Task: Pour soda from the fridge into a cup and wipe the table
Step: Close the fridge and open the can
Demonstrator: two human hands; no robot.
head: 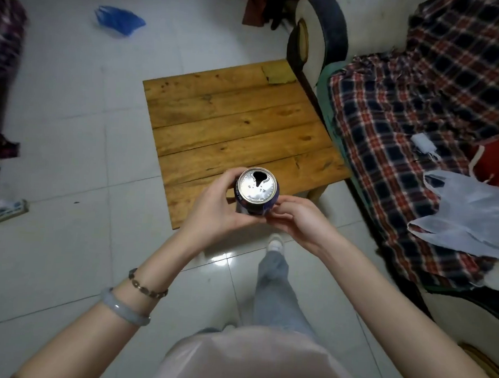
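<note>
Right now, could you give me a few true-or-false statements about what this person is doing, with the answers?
1. The soda can is already open. True.
2. The left hand grips the can. True.
3. The can stands on the wooden table. False: it is held up in the air over the table's near edge.
4. The blue plastic bag lies on the table. False: it lies on the floor tiles beyond it.

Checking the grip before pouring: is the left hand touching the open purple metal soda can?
Touching. Head view: the left hand wraps round the open purple metal soda can.
</note>
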